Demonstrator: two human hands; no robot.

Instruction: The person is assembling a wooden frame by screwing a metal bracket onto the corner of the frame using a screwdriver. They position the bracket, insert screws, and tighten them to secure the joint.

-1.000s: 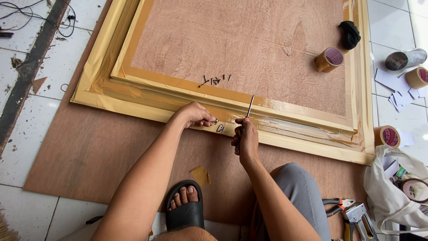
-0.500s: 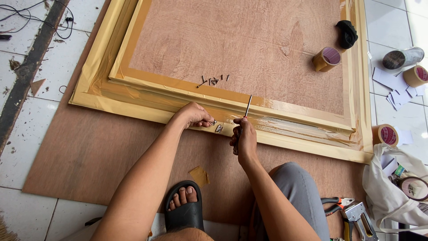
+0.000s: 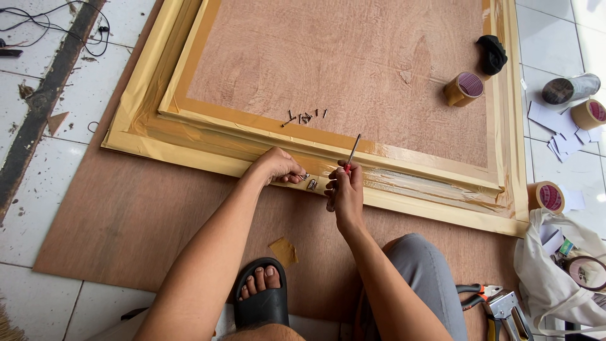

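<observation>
Both hands are working at the wooden frame's (image 3: 208,161) near edge, on the tiled floor (image 3: 31,183).
Right hand (image 3: 344,192) fingers are clenching a screwdriver (image 3: 351,155); left hand (image 3: 278,167) fingers are pinching a small metal bracket (image 3: 307,179).

left grip (image 3: 278,167) pinching, right grip (image 3: 344,192) fisted

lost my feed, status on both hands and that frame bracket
Left hand pinching small metal bracket on wooden frame. Right hand gripping screwdriver. Nothing blocking.

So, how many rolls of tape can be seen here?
5: one on the panel, two on the tiles at upper right, one at the frame's corner, one in the white bag. More may be hidden.
</observation>
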